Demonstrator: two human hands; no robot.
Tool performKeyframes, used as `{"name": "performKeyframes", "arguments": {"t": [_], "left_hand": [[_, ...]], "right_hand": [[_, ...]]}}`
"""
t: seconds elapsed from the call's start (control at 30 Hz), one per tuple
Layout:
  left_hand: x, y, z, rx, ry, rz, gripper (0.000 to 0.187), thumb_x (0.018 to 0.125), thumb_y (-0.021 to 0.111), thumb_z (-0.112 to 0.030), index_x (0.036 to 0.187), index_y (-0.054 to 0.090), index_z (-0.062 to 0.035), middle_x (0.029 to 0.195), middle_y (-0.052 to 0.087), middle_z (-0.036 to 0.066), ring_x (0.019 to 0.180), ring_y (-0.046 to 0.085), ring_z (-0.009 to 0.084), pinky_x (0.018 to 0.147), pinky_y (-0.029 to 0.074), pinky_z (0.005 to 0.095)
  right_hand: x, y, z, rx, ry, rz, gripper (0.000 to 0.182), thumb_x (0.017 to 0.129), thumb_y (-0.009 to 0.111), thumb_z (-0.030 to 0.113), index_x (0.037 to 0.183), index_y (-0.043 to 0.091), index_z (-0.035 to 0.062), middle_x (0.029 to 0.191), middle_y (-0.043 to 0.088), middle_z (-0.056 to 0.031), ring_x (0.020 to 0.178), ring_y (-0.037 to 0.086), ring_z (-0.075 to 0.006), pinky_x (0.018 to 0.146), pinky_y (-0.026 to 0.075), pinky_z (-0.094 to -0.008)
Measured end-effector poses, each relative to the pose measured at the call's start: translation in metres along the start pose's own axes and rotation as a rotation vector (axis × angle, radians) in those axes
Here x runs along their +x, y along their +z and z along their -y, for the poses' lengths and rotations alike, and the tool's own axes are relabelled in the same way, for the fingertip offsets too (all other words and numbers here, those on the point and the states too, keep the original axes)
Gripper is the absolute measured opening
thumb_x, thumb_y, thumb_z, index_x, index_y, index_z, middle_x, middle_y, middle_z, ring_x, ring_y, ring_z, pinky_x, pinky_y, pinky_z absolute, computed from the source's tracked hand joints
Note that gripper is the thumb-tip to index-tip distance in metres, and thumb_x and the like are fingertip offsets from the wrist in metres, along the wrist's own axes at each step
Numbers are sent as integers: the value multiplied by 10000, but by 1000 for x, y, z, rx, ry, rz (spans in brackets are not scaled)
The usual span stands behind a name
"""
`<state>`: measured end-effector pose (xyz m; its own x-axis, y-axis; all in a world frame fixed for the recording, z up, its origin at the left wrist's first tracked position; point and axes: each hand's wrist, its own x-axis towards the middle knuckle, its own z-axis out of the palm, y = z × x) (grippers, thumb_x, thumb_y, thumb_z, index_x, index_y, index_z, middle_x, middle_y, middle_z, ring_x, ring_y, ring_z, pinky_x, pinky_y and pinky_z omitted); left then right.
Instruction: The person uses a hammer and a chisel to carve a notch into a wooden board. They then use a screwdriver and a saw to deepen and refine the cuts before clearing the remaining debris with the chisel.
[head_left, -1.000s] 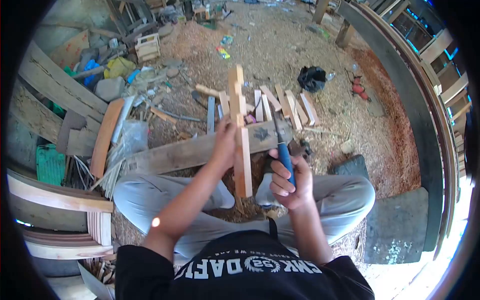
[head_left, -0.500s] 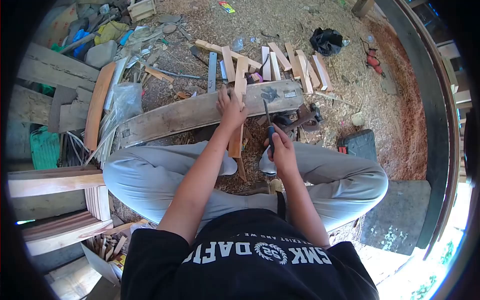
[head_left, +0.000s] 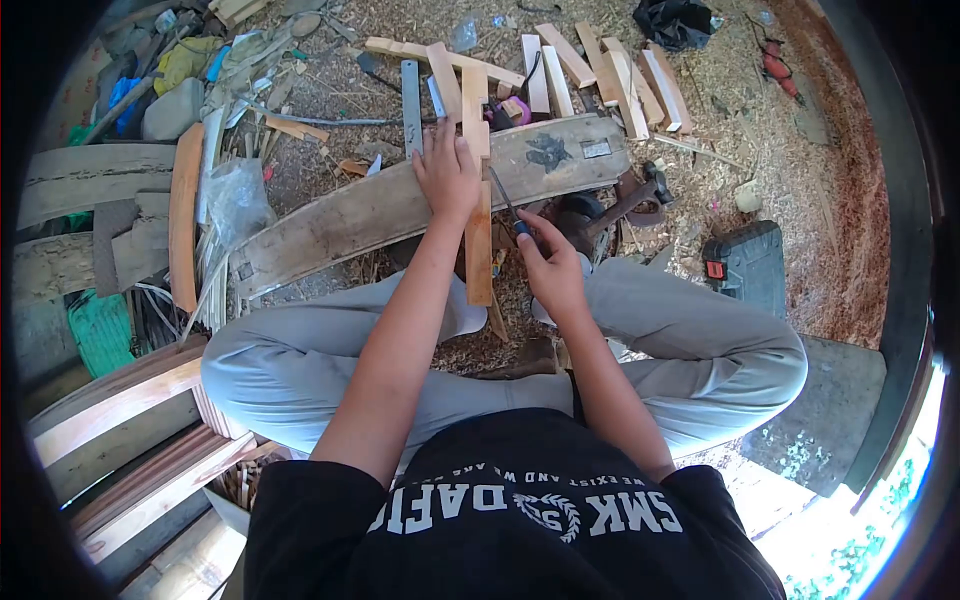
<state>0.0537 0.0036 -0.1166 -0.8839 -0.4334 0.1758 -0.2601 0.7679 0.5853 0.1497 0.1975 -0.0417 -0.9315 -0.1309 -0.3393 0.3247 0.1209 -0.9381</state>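
Observation:
My left hand point(head_left: 447, 172) lies with its fingers stretched out along the left side of a narrow wooden piece point(head_left: 478, 235). This piece rests crosswise over a long weathered board point(head_left: 340, 230), and a notched step shows near its middle. In my right hand point(head_left: 552, 262) is a chisel point(head_left: 503, 195) with a dark blue handle. Its thin blade points up and to the left, the tip close to the right edge of the wooden piece at the step. My right fingers are wrapped round the handle.
Several cut wood pieces point(head_left: 625, 90) lie beyond the board, near a metal ruler point(head_left: 411, 105) and a purple tape measure point(head_left: 515, 110). A hammer point(head_left: 632, 200) lies right of my right hand, a dark tool case point(head_left: 748, 265) beyond my right knee. Wood shavings cover the ground.
My left fingers have straightened from a curled hold on the wooden piece. The chisel has tilted left, its tip now closer to the wood. The whole view has shifted slightly.

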Motion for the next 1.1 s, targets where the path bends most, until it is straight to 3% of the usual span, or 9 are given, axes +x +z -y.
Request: {"name": "performKeyframes", "arguments": {"t": [0.13,0.37,0.43,0.67,0.93,1.1], "left_hand": [[-2,0,0,-17,-8,-9,498,1114,429,-297,1594,499,-187,1575,565,110,1516,435,333,1288,159,584],[-1,-5,-5,-96,-19,-21,477,1107,464,-259,1573,536,-191,1466,633,139,1452,503,306,1283,164,575],[-1,-3,-3,-102,9,-52,466,1107,465,-255,1561,552,-198,1441,648,136,1434,517,301,1282,165,581],[-3,-3,-2,-115,12,-57,452,1105,467,-251,1541,574,-200,1409,663,116,1397,541,283,1285,158,585],[-4,-5,-6,-126,0,-49,459,1092,496,-213,1544,572,-199,1371,681,88,1369,555,263,1284,160,584],[-5,-3,-2,-84,37,-39,439,1090,506,-204,1517,602,-182,1348,691,81,1355,567,245,1279,169,576]], "right_hand": [[5,-6,11,-91,-59,29,344,1039,655,109,1378,713,80,883,680,35,735,521,-28,675,450,-222],[7,-8,28,-161,24,81,340,1044,649,102,1377,709,77,911,680,21,774,538,-37,704,464,-224],[1,0,32,-160,12,34,323,1023,641,116,1327,716,35,1127,788,-173,921,718,-162,850,560,-308],[-5,9,31,-110,88,-10,329,1031,632,120,1338,711,31,1128,779,-199,976,736,-189,867,562,-314],[-10,20,28,-162,-24,-18,347,1046,600,99,1372,663,2,1203,749,-249,1072,755,-323,935,565,-380],[-14,32,25,-130,3,-32,348,1047,597,98,1377,651,-1,1228,736,-260,1105,746,-341,951,561,-388]]}}
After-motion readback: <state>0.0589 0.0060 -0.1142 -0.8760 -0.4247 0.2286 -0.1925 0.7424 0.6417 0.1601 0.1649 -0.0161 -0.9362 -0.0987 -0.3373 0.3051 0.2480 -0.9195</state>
